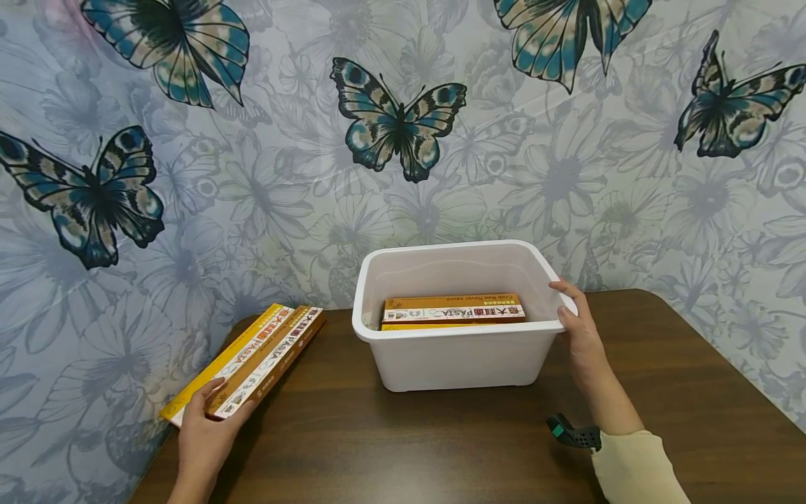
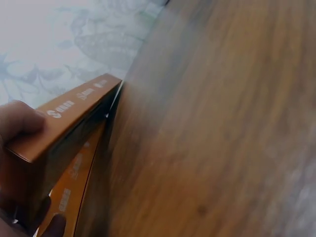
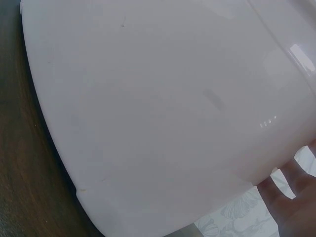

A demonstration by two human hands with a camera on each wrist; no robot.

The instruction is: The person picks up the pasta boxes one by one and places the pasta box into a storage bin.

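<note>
At the table's left, my left hand (image 1: 206, 435) holds the near end of a brown pasta box (image 1: 272, 364), thumb on one side and fingers on the other. A yellow-topped pasta box (image 1: 217, 369) lies along its left side. In the left wrist view the thumb presses on the orange-brown side of the held box (image 2: 74, 109), and another box (image 2: 74, 190) shows below it. My right hand (image 1: 587, 344) grips the right rim of a white plastic bin (image 1: 460, 360). Inside the bin, pasta boxes (image 1: 453, 313) lie flat, partly hidden by its front wall.
The brown wooden table (image 1: 403, 448) runs under everything, its left edge close by the boxes. Behind it hangs a backdrop with butterflies (image 1: 399, 129) and flowers. A dark band (image 1: 574, 432) sits on my right wrist.
</note>
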